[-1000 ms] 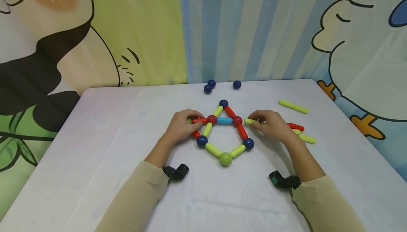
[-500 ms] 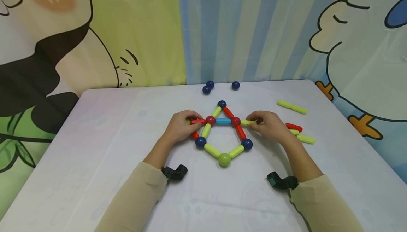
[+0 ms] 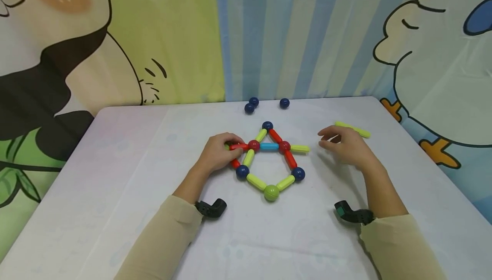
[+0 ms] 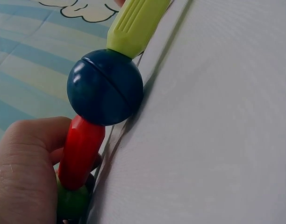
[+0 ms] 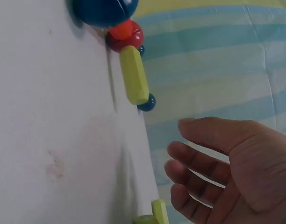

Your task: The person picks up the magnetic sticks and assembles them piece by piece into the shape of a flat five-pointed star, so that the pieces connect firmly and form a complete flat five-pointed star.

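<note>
A flat frame of magnetic rods and balls lies on the table: a green ball (image 3: 271,193) in front, blue balls, two red balls, a blue rod (image 3: 269,146) across. My left hand (image 3: 221,151) grips its left corner, fingers around a green ball (image 4: 72,203) mostly hidden by the hand; a red rod (image 4: 82,151) and blue ball (image 4: 105,87) adjoin it. From the right red ball (image 3: 284,147) a yellow-green rod (image 3: 300,148) sticks out rightwards. My right hand (image 3: 347,147), apart from it, holds nothing; its fingers are loosely bent in the right wrist view.
Loose blue balls (image 3: 284,103) lie at the back edge of the table (image 3: 153,228). A yellow-green rod (image 3: 363,133) lies behind my right hand, which covers other pieces on that side. A printed cloth hangs behind the table.
My right hand joined the yellow-green rod to the right red ball, let go, and moved right towards the loose rods. My left hand stays at the left corner.
</note>
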`<action>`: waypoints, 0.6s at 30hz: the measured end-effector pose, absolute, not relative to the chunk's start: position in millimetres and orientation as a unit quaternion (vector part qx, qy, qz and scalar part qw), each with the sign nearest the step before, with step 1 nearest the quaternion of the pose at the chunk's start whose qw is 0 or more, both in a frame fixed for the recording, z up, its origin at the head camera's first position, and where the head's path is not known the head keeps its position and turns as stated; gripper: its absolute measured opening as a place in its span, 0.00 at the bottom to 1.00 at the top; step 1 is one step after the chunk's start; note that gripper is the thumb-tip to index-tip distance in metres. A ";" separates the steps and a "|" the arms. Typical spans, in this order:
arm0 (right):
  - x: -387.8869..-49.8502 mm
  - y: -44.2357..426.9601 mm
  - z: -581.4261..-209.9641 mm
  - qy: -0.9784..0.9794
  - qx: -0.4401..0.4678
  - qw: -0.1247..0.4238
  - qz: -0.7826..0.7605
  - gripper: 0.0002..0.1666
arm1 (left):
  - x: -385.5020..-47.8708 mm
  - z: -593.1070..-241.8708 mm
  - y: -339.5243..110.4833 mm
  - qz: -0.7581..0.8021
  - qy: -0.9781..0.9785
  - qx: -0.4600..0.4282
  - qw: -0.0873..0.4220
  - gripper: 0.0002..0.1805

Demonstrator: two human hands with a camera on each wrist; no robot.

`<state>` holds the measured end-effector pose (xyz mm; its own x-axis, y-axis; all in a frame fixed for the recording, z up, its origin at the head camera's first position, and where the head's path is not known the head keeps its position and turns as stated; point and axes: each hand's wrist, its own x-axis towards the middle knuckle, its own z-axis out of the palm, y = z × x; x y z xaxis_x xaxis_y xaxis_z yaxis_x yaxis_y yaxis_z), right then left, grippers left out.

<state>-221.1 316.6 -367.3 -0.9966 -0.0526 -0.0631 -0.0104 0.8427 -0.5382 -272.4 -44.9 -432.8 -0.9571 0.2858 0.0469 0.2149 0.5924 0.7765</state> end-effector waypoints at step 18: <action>-211.6 371.3 -356.7 0.959 0.044 0.066 -0.274 0.27 | -272.0 -431.4 -44.4 0.429 0.893 0.125 0.058 0.15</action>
